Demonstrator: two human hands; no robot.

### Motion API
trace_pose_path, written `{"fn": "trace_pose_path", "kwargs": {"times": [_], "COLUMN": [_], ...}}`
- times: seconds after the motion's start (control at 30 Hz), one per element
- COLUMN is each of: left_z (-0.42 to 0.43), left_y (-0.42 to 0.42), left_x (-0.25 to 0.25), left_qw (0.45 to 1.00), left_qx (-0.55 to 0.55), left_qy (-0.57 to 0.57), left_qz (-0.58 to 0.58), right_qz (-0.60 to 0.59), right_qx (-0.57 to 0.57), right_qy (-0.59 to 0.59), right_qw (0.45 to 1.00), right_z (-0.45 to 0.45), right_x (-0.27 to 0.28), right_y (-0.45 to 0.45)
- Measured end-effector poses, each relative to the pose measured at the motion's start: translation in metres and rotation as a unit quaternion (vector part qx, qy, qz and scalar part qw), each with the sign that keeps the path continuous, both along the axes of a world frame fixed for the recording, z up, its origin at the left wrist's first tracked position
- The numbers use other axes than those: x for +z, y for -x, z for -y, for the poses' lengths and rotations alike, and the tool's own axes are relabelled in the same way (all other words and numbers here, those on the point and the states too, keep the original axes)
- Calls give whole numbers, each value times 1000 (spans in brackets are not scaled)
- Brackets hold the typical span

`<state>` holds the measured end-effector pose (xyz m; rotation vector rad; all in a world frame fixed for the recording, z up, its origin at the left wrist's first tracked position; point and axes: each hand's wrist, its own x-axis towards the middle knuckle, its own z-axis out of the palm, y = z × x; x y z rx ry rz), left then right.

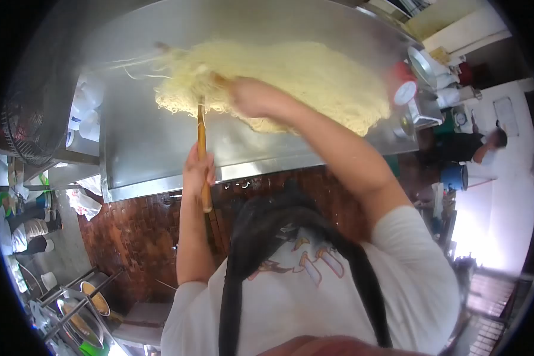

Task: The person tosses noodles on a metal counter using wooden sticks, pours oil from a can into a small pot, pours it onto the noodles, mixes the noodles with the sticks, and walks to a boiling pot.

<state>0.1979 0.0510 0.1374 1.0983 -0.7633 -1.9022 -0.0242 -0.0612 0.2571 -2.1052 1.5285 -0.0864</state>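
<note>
White shirt (314, 308) and dark apron (267, 219) nearest, lower centre. Beyond, left hand (199, 169) with fingers closed around a wooden stick (202, 130), its tip meeting the near edge of the noodles (320, 77). Farther, right hand (252, 98), motion-blurred, curled around a second wooden stick (221, 79), directly over the same edge; contact with strands impossible to tell. Noodles heaped on the metal counter (142, 148), entirely past the left hand, spreading beyond and rightward of the right.

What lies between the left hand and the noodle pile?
In the head view, the wooden stick gripped by the left hand spans the gap to the noodle pile, with metal tabletop beneath it.
</note>
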Motion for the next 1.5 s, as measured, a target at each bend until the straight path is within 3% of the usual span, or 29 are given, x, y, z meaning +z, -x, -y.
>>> {"fn": "trace_pose_path", "kwargs": {"times": [0.03,0.17,0.2,0.27,0.3,0.33,0.4,0.43,0.53,0.63,0.73,0.77,0.8,0.83,0.87,0.93,1.03,1.1,1.13,1.17,1.23,1.27,1.37,1.4,1.43,1.47,1.5], "left_z": [-8,-100,-94,-107,-99,-80,-37,-27,-31,-42,-33,-24,-9,7,17,55,59,26,5,-26,-77,-91,-97,-94,-86,-92,-83], "left_y": [-14,-85,-81,-57,-31,-2,35,37,12,-14,-19,-36,-51,-62,-74,-109,-155,-174,-184,-198,-215,-220,-233,-235,-235,-233,-222], "left_x": [-14,28,24,4,-18,-46,-93,-83,-40,-34,-53,-47,-30,-16,-16,-25,-19,4,11,15,30,43,94,115,137,154,169], "left_qw": [997,956,961,964,974,980,989,994,1000,998,989,978,976,971,970,973,972,969,965,947,941,940,907,888,883,880,874], "left_qx": [-11,-167,-173,-185,-162,-144,-127,-98,-18,46,118,159,182,202,220,226,231,194,108,25,-4,-16,-100,-134,-129,-125,-124], "left_qy": [5,-143,-157,-183,-157,-133,-74,-58,-14,-32,-86,-114,-79,-43,-31,0,30,-24,-19,-20,-75,-103,-111,-100,-79,-51,-22], "left_qz": [80,193,145,46,36,27,23,6,-19,-28,-10,-66,-95,-125,-95,-35,-18,154,240,321,330,326,393,428,445,456,468], "right_qz": [-35,-263,-241,-235,-112,-115,-69,-75,0,-63,-9,-26,-41,-20,59,39,16,-52,-87,-125,-194,-232,-216,-130,-109,-115,-40], "right_qx": [-5,-106,-155,-143,-82,-160,-175,-169,-143,-149,-42,-18,-65,-18,59,4,55,71,68,-10,-13,-51,-144,-73,-117,-63,-102], "right_qy": [-14,-97,-154,-216,-146,-189,-162,-152,-126,-138,-39,-37,-190,-187,-42,-121,-116,-156,-171,-240,-170,-195,-187,-163,-219,-176,-206], "right_qw": [999,954,946,937,979,962,969,971,982,977,998,999,979,982,996,992,992,984,979,963,966,951,947,975,963,976,972], "right_z": [-17,-163,-183,-211,-226,-210,-176,-168,-157,-166,-159,-152,-126,-105,-94,-64,-53,-61,-78,-106,-152,-161,-144,-120,-84,-66,-51], "right_x": [9,75,94,66,0,-33,-81,-106,-64,-48,-107,-127,-69,-76,-83,-42,-64,-52,-43,28,49,54,-30,-56,-52,-97,-99], "right_y": [43,214,218,224,248,217,161,147,107,111,69,38,-20,-46,-67,-113,-116,-41,13,40,130,163,172,144,87,56,22]}}
